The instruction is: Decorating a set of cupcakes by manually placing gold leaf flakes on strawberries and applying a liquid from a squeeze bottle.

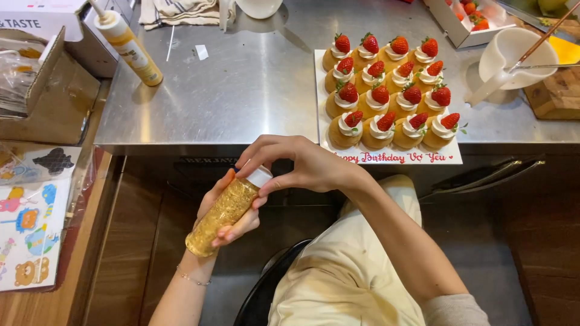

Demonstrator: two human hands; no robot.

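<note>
I see both of my arms bare from wrist to elbow. A thin chain bracelet [193, 279] with small beads circles my left wrist. A grey sleeve [454, 309] covers my right upper arm at the near right. Cream-coloured trousers [347, 271] cover my lap.

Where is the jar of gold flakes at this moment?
In the head view, the jar of gold flakes sits lower centre-left, below the steel counter's front edge, held in the left hand while the right hand grips its white cap.
</note>
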